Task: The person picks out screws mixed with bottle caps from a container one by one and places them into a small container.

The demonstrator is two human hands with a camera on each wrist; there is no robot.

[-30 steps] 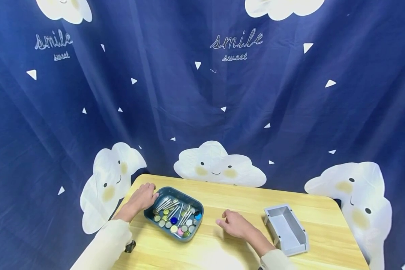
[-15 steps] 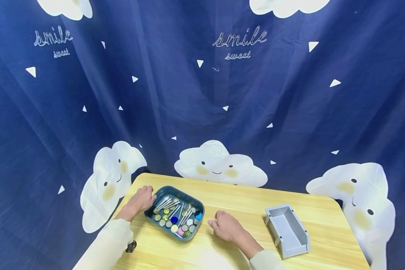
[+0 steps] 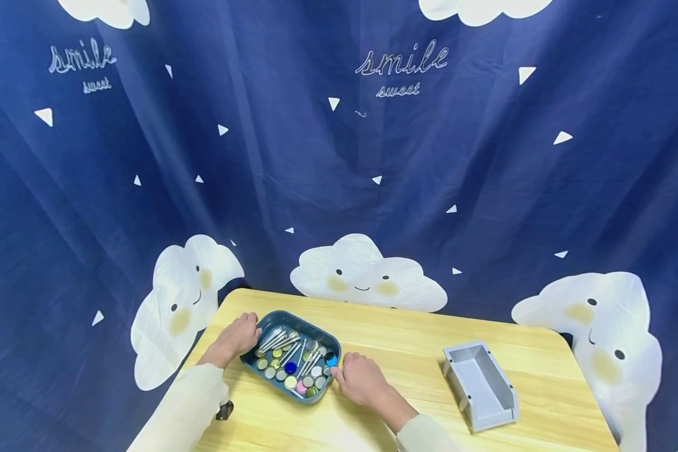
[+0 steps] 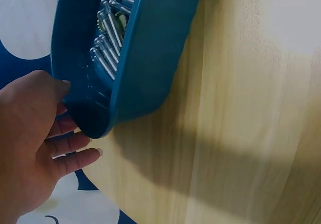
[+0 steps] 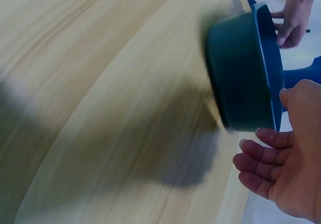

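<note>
Teal tray (image 4: 155,53): sits toward the left of the counter (image 3: 407,333), between the two hands, carrying loose silver bolts (image 3: 274,340) and round discs (image 3: 290,382).
Left hand (image 3: 239,337): thumb at the rim, fingers (image 4: 70,143) round the outside of that end, pinching it. The hold looks light and near a corner, so the rim could slip or twist under the load.
Right hand (image 3: 364,380): thumb at the rim of the opposite end, fingers bent just below it; the wrist view is blurred, so I cannot fairly tell whether they are clamped.
Uneven lift: if the left end rises before the right is secure, the tray could tip.
Bolts and discs: nothing divides them, so a tilt would probably send them to the low end, and a steep one over the rim.
Grey bin (image 3: 483,386): well apart on the right; a wide swing of the right forearm (image 3: 397,408) could nudge it.
</note>
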